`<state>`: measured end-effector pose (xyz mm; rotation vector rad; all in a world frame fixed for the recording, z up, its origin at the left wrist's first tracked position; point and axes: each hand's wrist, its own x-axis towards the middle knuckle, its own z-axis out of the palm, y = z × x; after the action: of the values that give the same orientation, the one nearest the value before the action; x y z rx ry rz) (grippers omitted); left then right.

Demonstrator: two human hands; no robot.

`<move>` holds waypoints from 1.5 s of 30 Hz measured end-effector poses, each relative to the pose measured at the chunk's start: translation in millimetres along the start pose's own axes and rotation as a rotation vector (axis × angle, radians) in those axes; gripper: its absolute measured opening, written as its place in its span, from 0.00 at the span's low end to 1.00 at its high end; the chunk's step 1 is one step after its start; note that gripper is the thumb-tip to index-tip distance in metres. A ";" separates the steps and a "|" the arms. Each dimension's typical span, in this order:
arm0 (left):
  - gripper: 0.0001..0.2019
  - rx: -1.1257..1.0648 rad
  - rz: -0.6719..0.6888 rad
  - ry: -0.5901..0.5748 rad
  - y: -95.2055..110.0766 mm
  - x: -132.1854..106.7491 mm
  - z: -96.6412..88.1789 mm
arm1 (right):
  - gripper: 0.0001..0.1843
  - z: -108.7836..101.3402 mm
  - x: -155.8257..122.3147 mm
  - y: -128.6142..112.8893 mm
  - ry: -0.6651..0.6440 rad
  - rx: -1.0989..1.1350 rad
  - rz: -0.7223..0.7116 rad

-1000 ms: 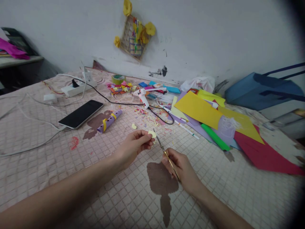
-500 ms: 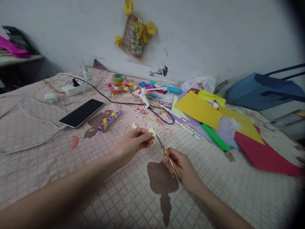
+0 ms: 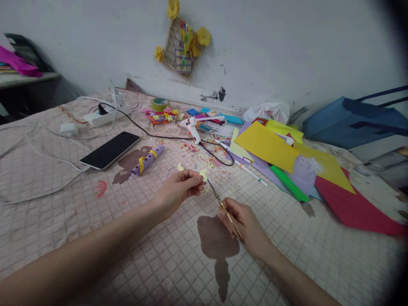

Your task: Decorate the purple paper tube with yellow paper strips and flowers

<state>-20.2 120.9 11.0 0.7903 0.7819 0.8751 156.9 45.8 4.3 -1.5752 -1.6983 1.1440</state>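
My left hand [image 3: 180, 190] pinches a small pale yellow paper piece [image 3: 203, 175] between thumb and fingertips. My right hand [image 3: 245, 225] grips small gold-handled scissors [image 3: 221, 204], their narrow blades pointing up-left, with the tips just beside the yellow piece. Another tiny yellow piece [image 3: 180, 167] lies on the quilted bedcover [image 3: 95, 221] above my left hand. Paper scraps [image 3: 205, 160] are scattered just beyond my hands.
Beyond my hands lie a purple paper tube [image 3: 147, 160] with yellow bands, a white glue gun [image 3: 193, 126], a black smartphone [image 3: 110, 150], a power strip [image 3: 106, 115] with cords, a tape roll [image 3: 160, 104], stacked coloured paper sheets [image 3: 267, 146] and a blue bag [image 3: 350, 121].
The scissor tips have dropped slightly and now sit beside the yellow piece. Both hands stay nearly in place, and the view has tilted a little.
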 end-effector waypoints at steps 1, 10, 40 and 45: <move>0.08 0.002 0.002 0.001 0.1 0.1 -0.2 | 0.18 0.0 -0.4 0.0 0.000 0.001 0.003; 0.08 0.024 0.022 0.000 0.6 3.0 -2.8 | 0.19 0.5 -2.5 -2.7 -0.018 0.000 -0.001; 0.06 -0.131 -0.033 -0.078 -4.5 -0.5 -2.0 | 0.18 1.1 0.1 0.0 0.015 -0.016 -0.018; 0.05 -0.170 -0.034 -0.102 -4.5 -3.5 1.4 | 0.17 3.0 0.3 3.2 0.023 -0.010 -0.052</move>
<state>-18.9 115.6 8.8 0.6644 0.6208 0.8519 156.0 45.2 0.1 -1.5351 -1.7226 1.0886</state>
